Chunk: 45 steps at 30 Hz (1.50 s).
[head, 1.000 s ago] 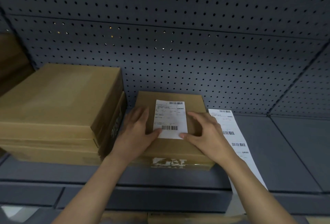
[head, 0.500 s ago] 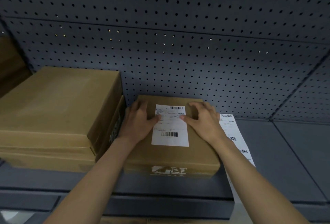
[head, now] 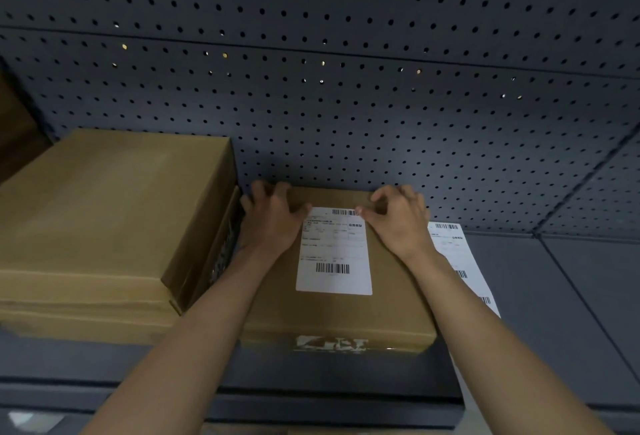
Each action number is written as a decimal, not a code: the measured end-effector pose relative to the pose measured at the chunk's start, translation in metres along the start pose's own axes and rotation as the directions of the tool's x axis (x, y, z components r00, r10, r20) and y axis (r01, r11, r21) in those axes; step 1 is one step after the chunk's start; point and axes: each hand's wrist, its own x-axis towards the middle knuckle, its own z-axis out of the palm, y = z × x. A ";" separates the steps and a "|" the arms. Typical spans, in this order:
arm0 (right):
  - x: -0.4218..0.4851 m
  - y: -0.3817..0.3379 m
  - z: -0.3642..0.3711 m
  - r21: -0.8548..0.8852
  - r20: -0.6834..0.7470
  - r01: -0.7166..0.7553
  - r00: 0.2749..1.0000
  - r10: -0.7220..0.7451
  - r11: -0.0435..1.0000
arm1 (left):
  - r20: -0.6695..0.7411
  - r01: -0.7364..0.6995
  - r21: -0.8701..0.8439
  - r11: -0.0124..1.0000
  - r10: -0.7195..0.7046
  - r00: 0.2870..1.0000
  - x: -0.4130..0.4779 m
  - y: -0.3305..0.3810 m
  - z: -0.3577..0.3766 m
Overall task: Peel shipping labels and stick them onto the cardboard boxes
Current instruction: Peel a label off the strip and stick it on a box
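two thumbs press the top corners of the shipping label (head: 334, 254) on the cardboard box (head: 398, 303); left hand (head: 273, 223) and right hand (head: 401, 223) curl their fingers over its far edge.

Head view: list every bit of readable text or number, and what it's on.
No text here can be quoted.
On the cardboard box, the shipping label: two barcodes and small print, too blurred to read.
On the shelf, the label strip: barcodes and print, too small to read.
On the box's front edge, the torn white sticker: no legible characters.
On the stacked box, the dark side print: blurred, unreadable.
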 end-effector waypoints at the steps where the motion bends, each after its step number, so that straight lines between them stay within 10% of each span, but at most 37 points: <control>1: 0.000 0.000 0.000 0.002 0.000 -0.001 1.000 0.001 1.000 | 0.003 0.006 -0.013 1.000 -0.006 1.000 0.000 0.000 0.000; 17: -0.027 0.009 -0.021 0.178 -0.024 0.219 0.976 -0.218 0.959 | 0.000 -0.032 -0.138 0.990 0.032 0.999 -0.030 -0.005 -0.020; 23: -0.086 0.001 -0.042 0.016 0.291 0.686 0.693 -0.660 0.727 | 0.149 0.106 -0.287 0.952 -0.065 0.987 -0.060 -0.033 -0.021; 33: -0.095 0.005 -0.030 -0.093 0.629 0.848 0.456 -0.630 0.522 | 0.189 0.155 -0.564 0.811 -0.056 0.980 -0.083 -0.041 -0.014; 45: -0.014 -0.006 -0.013 -0.169 0.670 0.686 0.607 -0.429 0.707 | 0.204 0.167 -0.643 0.748 -0.044 0.978 -0.084 -0.043 -0.014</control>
